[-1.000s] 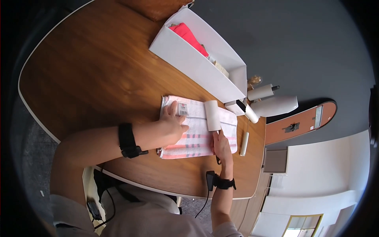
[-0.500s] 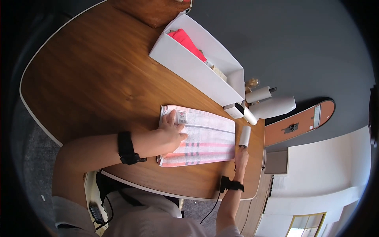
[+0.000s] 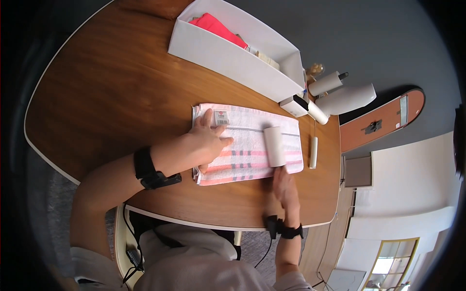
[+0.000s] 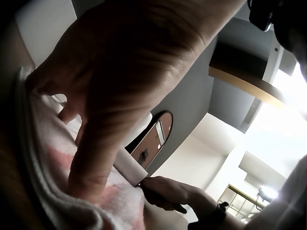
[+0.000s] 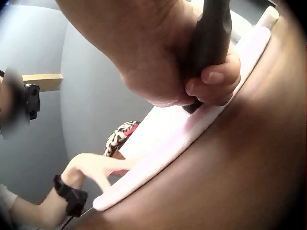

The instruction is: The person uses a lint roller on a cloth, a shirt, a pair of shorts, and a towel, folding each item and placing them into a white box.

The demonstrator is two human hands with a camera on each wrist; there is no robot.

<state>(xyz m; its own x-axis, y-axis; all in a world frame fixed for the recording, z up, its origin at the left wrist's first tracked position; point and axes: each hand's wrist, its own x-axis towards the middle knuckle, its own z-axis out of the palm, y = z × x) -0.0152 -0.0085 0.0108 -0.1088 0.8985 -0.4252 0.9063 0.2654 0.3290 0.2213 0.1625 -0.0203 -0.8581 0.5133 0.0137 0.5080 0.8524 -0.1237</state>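
Note:
A folded towel (image 3: 252,162) with white, pink, orange and grey stripes lies flat on the wooden table, a paper label (image 3: 221,117) on its upper left part. My left hand (image 3: 208,143) rests on the towel's left end with spread fingers, beside the label. In my right hand (image 3: 286,189) is a lint roller (image 3: 274,148), its white sleeve lying over the towel's right half. The right wrist view shows the fingers curled round the black handle (image 5: 211,40), close to the towel's edge.
Behind the towel stands a long white bin (image 3: 228,60) with red cloth (image 3: 218,30) inside. A small white box (image 3: 292,106), white rolls (image 3: 318,112) and a rounded white object (image 3: 349,99) are at the far right. Near the towel's right end lies a thin white stick (image 3: 314,153).
The lint roller went from the towel to the table beside its right end, then back over the towel's right half. My left hand stays on the towel's left end.

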